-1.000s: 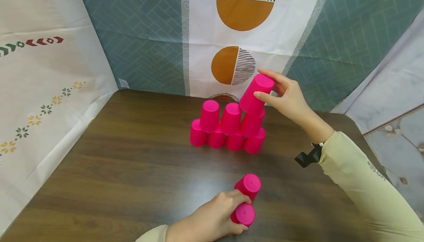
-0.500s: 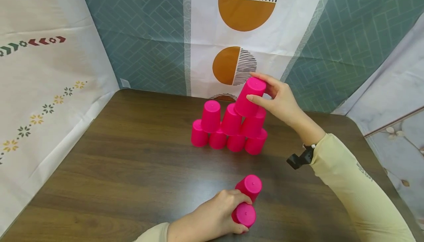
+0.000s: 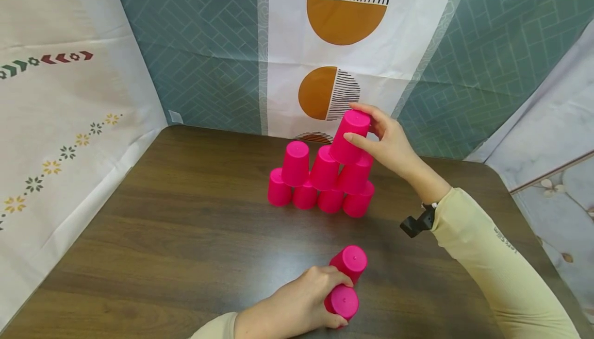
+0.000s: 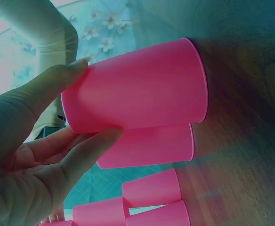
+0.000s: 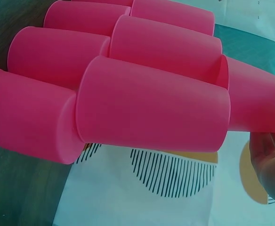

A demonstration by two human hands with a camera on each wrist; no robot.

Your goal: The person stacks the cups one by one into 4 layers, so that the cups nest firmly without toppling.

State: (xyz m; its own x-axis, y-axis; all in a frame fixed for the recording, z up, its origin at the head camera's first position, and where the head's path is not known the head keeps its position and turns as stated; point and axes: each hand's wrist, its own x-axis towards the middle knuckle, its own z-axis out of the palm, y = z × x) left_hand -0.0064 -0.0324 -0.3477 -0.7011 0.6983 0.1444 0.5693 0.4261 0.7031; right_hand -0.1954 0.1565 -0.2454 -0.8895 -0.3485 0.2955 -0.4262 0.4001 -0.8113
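Note:
Pink plastic cups stand upside down in a pyramid [image 3: 320, 184] at the far middle of the brown table [image 3: 185, 236], with a bottom row of several and three on top. My right hand [image 3: 367, 125] grips a tilted pink cup [image 3: 349, 138] from its closed end, low over the middle and right cups of the second row. The right wrist view shows this held cup [image 5: 257, 101] behind the pyramid cups [image 5: 151, 110]. Near the table's front, my left hand [image 3: 335, 301] grips another upside-down pink cup [image 3: 345, 303] [image 4: 137, 87]. A loose pink cup [image 3: 351, 261] [image 4: 149, 147] stands just behind it.
Patterned cloth walls [image 3: 343, 45] close off the table at the back, and a white floral cloth [image 3: 69, 138] hangs at the left. Bare wood lies left of the pyramid and between it and the front cups. A black wrist mount [image 3: 415, 224] sits at my right cuff.
My right hand has carried its cup left and down, from above the pyramid's right side to just over the second row. The left hand and its cup have stayed put.

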